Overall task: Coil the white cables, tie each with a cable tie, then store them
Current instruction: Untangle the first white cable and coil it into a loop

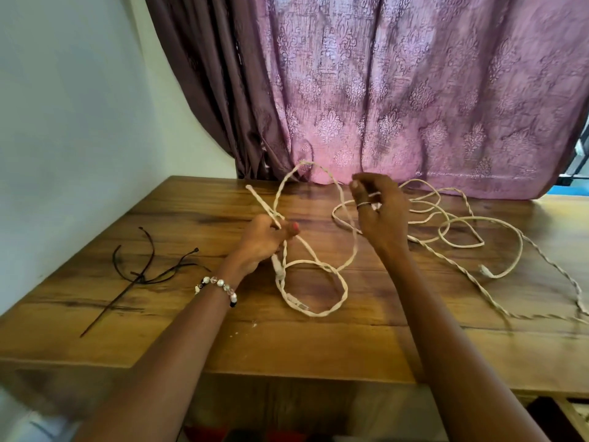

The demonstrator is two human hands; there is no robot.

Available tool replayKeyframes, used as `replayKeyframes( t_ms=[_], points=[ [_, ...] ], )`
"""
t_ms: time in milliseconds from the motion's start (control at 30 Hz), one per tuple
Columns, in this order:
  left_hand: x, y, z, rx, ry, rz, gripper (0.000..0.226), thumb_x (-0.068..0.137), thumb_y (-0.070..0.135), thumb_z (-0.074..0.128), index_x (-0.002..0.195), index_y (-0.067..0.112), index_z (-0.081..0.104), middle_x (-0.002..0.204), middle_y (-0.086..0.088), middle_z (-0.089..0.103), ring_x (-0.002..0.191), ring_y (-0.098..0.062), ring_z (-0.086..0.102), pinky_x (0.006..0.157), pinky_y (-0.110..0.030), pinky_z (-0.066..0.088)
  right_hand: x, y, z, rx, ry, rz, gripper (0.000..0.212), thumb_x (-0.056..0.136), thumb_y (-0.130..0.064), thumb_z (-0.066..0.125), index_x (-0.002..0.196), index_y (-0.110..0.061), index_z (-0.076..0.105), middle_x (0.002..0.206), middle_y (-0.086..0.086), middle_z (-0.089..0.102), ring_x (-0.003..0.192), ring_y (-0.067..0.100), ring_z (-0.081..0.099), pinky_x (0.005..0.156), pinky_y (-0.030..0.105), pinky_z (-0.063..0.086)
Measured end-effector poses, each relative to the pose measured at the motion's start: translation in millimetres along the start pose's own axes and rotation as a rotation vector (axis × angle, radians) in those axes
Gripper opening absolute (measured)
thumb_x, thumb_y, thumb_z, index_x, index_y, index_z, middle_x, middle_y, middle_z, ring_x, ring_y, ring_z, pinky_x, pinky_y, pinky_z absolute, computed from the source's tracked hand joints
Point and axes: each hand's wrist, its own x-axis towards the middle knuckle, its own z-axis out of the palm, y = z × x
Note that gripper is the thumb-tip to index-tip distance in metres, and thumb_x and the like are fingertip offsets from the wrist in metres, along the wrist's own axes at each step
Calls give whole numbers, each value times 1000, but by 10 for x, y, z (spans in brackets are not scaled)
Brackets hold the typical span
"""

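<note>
A long white twisted cable [334, 282] lies in loose loops over the wooden table [223, 339]. My left hand [259, 242] is closed around the gathered loops near one end, with a plug hanging just below it. One loop arcs up from that hand towards my right hand [379, 208], which pinches the cable between its fingers above the table. More of the cable [462, 231] sprawls in tangled loops to the right, ending in a small connector. Several black cable ties [143, 269] lie loose on the table's left side.
A pink patterned curtain [414, 90] hangs right behind the table, with a darker brown curtain [207, 90] beside it. A pale wall [63, 122] closes off the left side. The table's front edge runs close below my forearms.
</note>
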Motion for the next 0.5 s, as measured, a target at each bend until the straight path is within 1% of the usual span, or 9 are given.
replayKeyframes(
  t_ms=[67,100,167,233,267,333,400,467,500],
  points=[
    [33,40,44,-129,-103,12,14,89,20,64,90,6,69,73,-15,60,50,-6,48,53,-24,39,19,-160,77,70,-157,-97,22,87,-24,65,103,-10,68,89,5,68,72,12,59,65,16,46],
    [39,69,50,-198,-160,19,11,91,13,61,96,6,67,72,-10,60,52,-6,48,56,-24,41,10,-196,134,73,-269,-98,26,85,-24,69,107,-10,68,91,4,68,73,11,60,66,16,46],
    [75,108,22,-270,-241,49,18,92,0,55,108,2,64,75,-4,62,57,-7,51,58,-22,45,24,-206,280,3,-451,-69,40,80,-23,75,116,-10,64,95,0,65,77,11,59,67,18,45],
    [106,130,-21,-242,-285,84,25,92,-6,52,115,-4,61,81,-8,58,57,-7,51,55,-19,46,8,-114,400,-28,-537,8,42,78,-24,78,115,-10,65,94,-3,63,76,10,59,65,15,44],
    [126,124,-46,-211,-290,96,27,92,-7,50,118,-5,60,82,-9,59,55,-7,50,51,-18,44,-16,-59,445,4,-525,54,36,77,-21,78,109,-9,67,93,-2,64,74,12,61,64,17,46],
    [160,105,-78,-197,-216,115,30,93,-6,49,121,1,59,87,-7,67,50,-5,47,44,-15,36,-53,47,497,135,-433,206,19,76,-3,76,94,-7,69,86,4,66,68,12,61,65,24,48],
    [221,57,-116,-303,-65,107,28,94,-2,50,119,3,61,84,-5,73,45,-4,44,40,-14,32,-62,129,506,216,-355,353,21,74,12,67,86,-6,67,78,8,64,56,-1,55,60,21,47],
    [309,-29,-180,-473,93,40,23,95,-2,48,113,-1,62,73,-5,72,40,-4,41,36,-13,28,-36,223,468,119,-264,386,20,73,12,63,86,-2,67,76,8,62,53,-3,55,56,13,44],
    [350,-75,-216,-544,158,-6,22,96,-2,46,110,-2,62,70,-6,70,37,-4,39,34,-14,27,-17,283,431,-6,-210,355,20,73,9,63,88,-4,67,82,9,63,63,0,60,62,15,47]
  ],
)
